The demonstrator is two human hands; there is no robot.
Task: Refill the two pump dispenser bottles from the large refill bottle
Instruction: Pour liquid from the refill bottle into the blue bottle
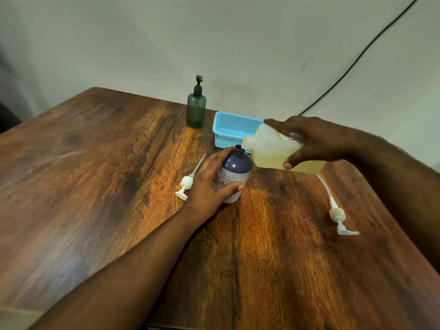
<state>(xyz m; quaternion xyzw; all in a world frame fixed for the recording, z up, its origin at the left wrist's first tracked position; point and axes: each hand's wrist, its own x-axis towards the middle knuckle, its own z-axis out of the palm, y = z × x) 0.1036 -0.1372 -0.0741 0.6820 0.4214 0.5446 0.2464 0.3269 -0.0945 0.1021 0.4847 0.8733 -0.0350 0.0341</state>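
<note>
Tabletop (95,186): three bottles, two pumps.

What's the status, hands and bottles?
Left hand steadies purple bottle. Right hand tips refill bottle at its mouth. Green bottle capped, waiting. Nothing blocking.

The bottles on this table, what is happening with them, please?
A person is refilling a pump bottle. The left hand steadies the open purple bottle on the wooden table, while the right hand tips the large refill bottle so its mouth meets the purple bottle's neck. Two white pump heads lie loose on the table. The green pump bottle stands behind, pump on, beside a blue basket.
</note>
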